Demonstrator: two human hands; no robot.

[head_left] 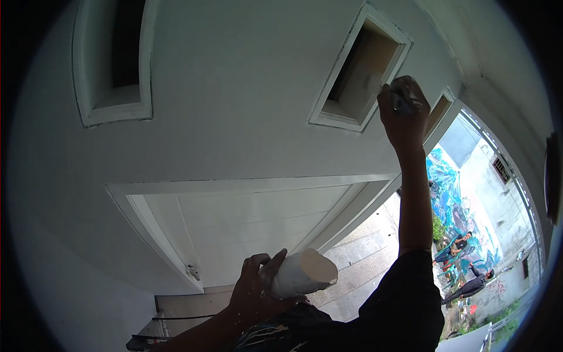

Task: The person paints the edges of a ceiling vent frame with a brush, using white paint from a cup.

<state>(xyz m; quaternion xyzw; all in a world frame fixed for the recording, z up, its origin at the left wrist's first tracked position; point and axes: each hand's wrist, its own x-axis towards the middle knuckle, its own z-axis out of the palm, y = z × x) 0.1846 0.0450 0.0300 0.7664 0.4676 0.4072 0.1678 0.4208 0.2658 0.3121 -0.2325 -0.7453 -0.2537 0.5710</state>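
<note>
My left hand [256, 287], spotted with white paint, is wrapped round a pale paint cup [291, 280] low in front of me. Cream-coloured paint shows at the cup's mouth. Raised high, my right hand [404, 105] is closed round a paintbrush, mostly hidden by the fingers, with a blurred pale tip at the frame's edge. That hand is right beside the white frame [342, 121] of a small recessed opening in the wall. Paint marks show on the right hand too.
Below the openings is a white door [246, 220] in its frame. A second framed opening [117, 113] is at upper left. On the right, an outdoor passage has a blue mural [448, 182], a seated person [460, 246] and a standing person [476, 284].
</note>
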